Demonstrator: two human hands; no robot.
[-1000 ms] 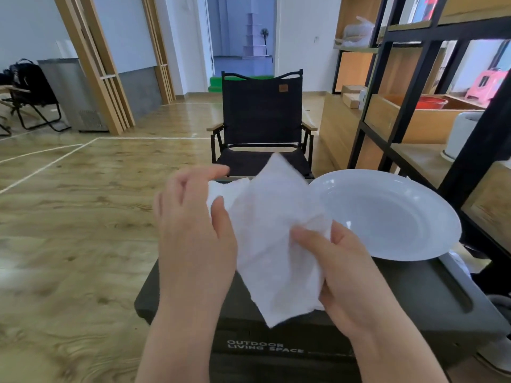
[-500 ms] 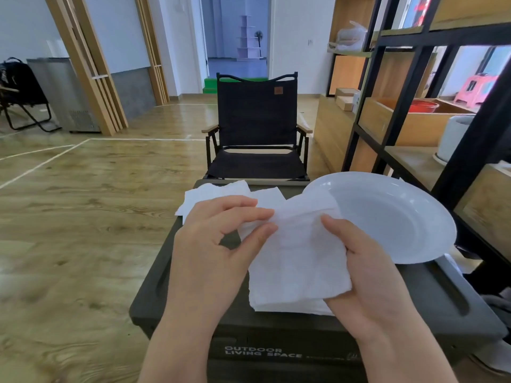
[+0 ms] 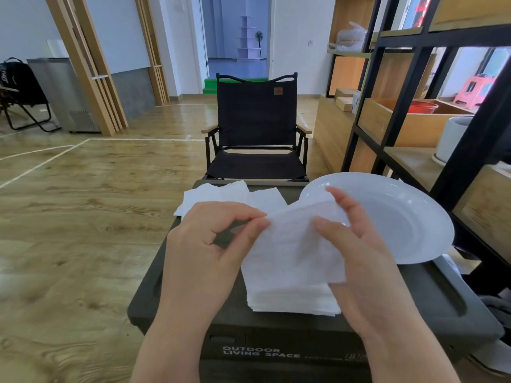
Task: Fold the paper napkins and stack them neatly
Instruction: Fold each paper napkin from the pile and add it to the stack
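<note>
Pinching the left corner between thumb and fingers, the left hand (image 3: pixel 204 244) and the right hand (image 3: pixel 356 244), gripping the right edge, hold the napkin (image 3: pixel 290 244) just above the near stack (image 3: pixel 293 302), probably to align its fold.

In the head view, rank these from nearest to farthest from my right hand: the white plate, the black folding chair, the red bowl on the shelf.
From the right hand:
1. White plate, just beyond the fingers, to the right on the box.
2. Black folding chair, straight ahead past the box.
3. Red bowl, far right on the shelf.
</note>
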